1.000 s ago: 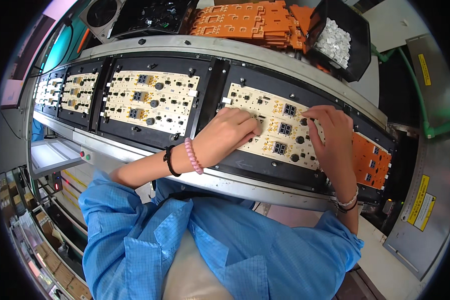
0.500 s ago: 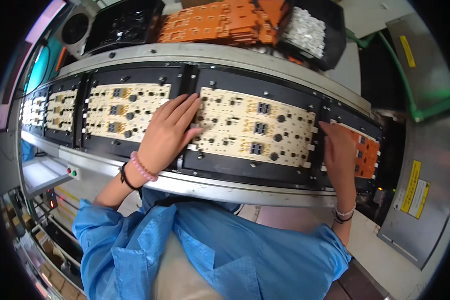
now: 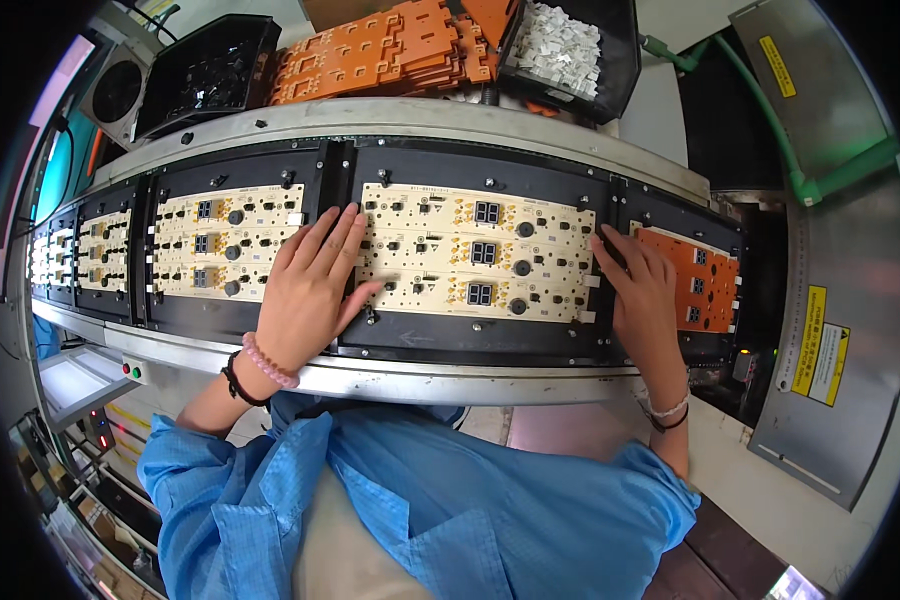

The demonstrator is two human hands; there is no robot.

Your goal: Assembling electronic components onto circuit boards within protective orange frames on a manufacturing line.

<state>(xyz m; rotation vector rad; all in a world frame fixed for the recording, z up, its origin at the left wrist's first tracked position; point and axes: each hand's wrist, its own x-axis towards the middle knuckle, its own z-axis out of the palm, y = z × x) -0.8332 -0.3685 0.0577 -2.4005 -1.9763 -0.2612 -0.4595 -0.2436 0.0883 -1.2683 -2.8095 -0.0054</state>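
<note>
A cream circuit board panel (image 3: 435,262) lies flat in a black carrier frame (image 3: 420,343) in front of me. It bears rows of small digit displays, round black buzzers and small parts, with white connectors along its right edge. My left hand (image 3: 310,290) rests at the panel's left edge, fingers stretched and thumb apart over its lower left corner. At the right edge is my right hand (image 3: 645,295), fingers extended, tips at the panel's border by the connectors. Neither hand grips anything. Partly behind my right hand sits an orange circuit board panel (image 3: 708,285) in another carrier.
More cream panels (image 3: 195,245) stand in carriers along the line to the left. Beyond the metal rail (image 3: 420,110) are a black bin of white connectors (image 3: 560,50), stacked orange boards (image 3: 370,55) and a bin of black parts (image 3: 210,75). A grey metal housing (image 3: 820,300) stands right.
The whole view has shifted, so the line and bins appear further left. My right hand's fingers have spread and reach the panel's right edge. My left hand stays at the left edge.
</note>
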